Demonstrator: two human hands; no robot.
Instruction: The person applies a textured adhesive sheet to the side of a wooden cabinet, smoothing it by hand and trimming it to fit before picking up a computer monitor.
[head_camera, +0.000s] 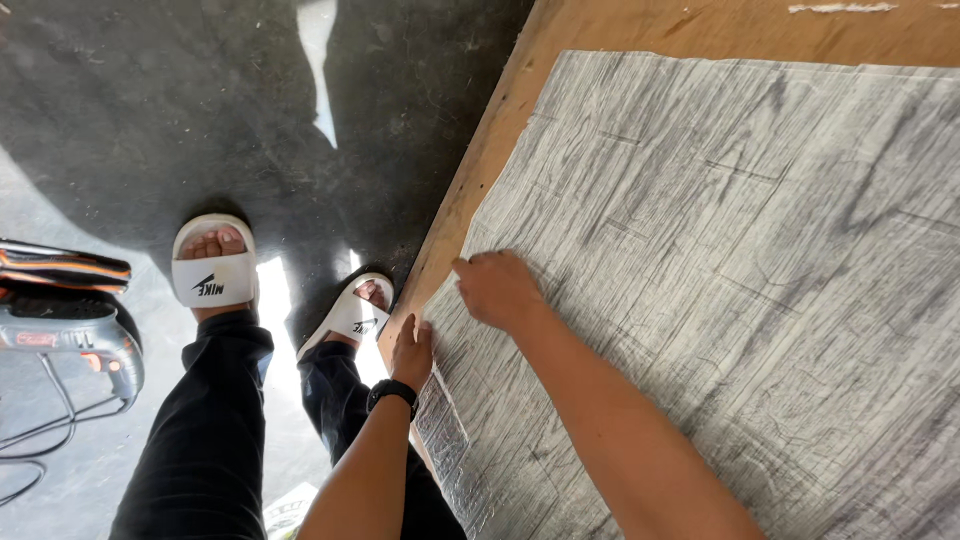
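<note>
You are standing at the edge of a plywood board (640, 25) with a grey wood-grain laminate sheet (740, 260) lying over most of it, its near corner by your hands.

- Your left hand (411, 352), a black watch (391, 393) on its wrist, is curling over the sheet's edge where it meets the board's rim; the fingers are pinching or pressing there, but I cannot tell whether they are actually gripping the sheet.
- Your right hand (497, 290) is resting knuckles-up on the sheet just beside the left, fingers bent and pressing down, holding nothing.

Risks as I am judging them:
- The edge strip under your left hand is looking shiny and lifted; if you are pressing unevenly, a crease or trapped bubble could be setting in.
- The sheet could be sliding off square, since only this corner is pinned.
- A power tool (70, 335) and its cable (45, 440) are lying on the floor (150, 100) near your left sandal (213, 265); stepping back in open sandals is inviting a trip or a stubbed toe.
</note>
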